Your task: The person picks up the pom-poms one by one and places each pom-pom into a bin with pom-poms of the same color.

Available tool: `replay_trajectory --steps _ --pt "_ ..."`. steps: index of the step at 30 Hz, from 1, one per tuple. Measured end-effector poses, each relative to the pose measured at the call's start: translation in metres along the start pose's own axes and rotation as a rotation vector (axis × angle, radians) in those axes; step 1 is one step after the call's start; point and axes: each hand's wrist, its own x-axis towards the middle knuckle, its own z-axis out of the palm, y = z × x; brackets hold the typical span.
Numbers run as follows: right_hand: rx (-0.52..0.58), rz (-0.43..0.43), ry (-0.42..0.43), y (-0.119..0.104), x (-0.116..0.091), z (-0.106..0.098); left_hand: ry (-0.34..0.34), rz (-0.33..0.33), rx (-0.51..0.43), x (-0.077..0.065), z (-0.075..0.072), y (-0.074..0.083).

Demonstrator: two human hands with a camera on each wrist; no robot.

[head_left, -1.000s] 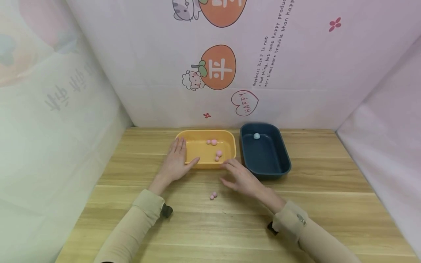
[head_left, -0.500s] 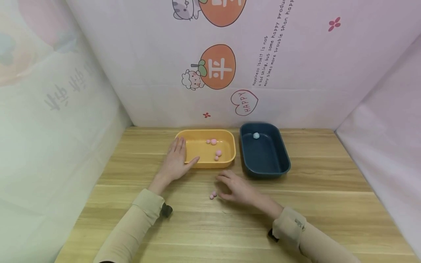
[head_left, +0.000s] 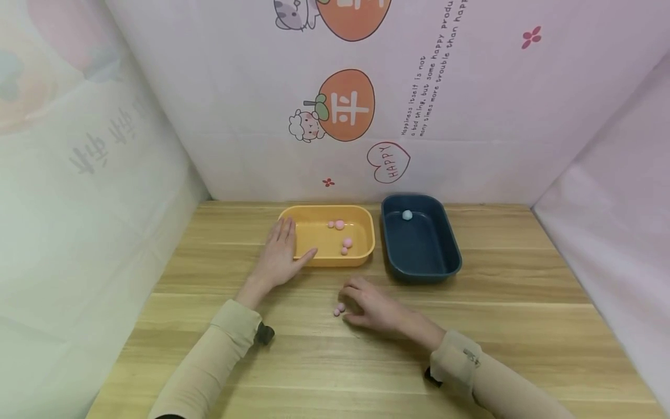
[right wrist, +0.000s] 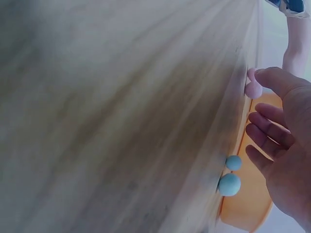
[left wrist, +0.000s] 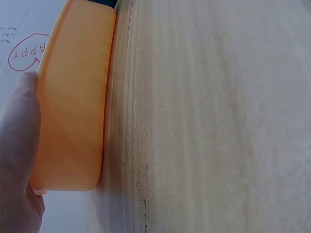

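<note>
My left hand [head_left: 277,254] rests on the left end of a yellow tray [head_left: 361,262]. Its fingers lie straight over the rim, the thumb along the near side. In front of the tray, my right hand [head_left: 374,305] is beside two small pink balls [head_left: 341,306] that touch each other on the table. The right wrist view has the thumb close to the pink balls [right wrist: 253,90], fingers loosely spread and holding nothing. Two light-blue balls [right wrist: 229,184] lie on the table by the little finger; the right hand hides them in the head view.
Inside the yellow tray lie two pairs of pink balls [head_left: 339,224]. Right of it stands a dark blue tray [head_left: 424,273] with a light-blue ball [head_left: 407,215] inside. A printed cloth [head_left: 460,163] hangs behind the wooden table [head_left: 314,372].
My right hand has drawn back from the yellow tray's near rim, toward me and slightly left, to the pink balls on the table. The left hand stays on the tray.
</note>
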Motion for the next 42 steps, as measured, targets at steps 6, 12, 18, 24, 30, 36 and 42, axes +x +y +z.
replay_trajectory --steps 6,12,18,24,30,36,42 --pt "0.053 -0.039 0.04 0.014 0.0 0.018 -0.007 -0.006 0.001 0.0 0.0 -0.001" --pt "0.006 -0.075 0.059 0.038 0.0 0.043 0.002 0.0 -0.005 0.0 0.001 -0.002" --pt "-0.016 -0.081 0.062 0.034 0.003 0.041 0.007 0.0 0.0 0.0 0.003 -0.002" --pt "0.02 -0.1 0.106 0.034 0.004 0.041 0.012 0.007 -0.002 0.001 0.005 -0.002" --pt "0.0 -0.037 0.043 0.011 0.006 0.019 0.014 0.004 -0.002 0.0 0.004 -0.001" --pt "0.016 -0.05 0.063 0.011 0.006 0.02 0.013 0.002 -0.004 0.0 0.004 -0.002" --pt "0.08 -0.112 0.147 0.041 0.007 0.046 0.015 0.005 0.004 0.001 0.003 -0.004"
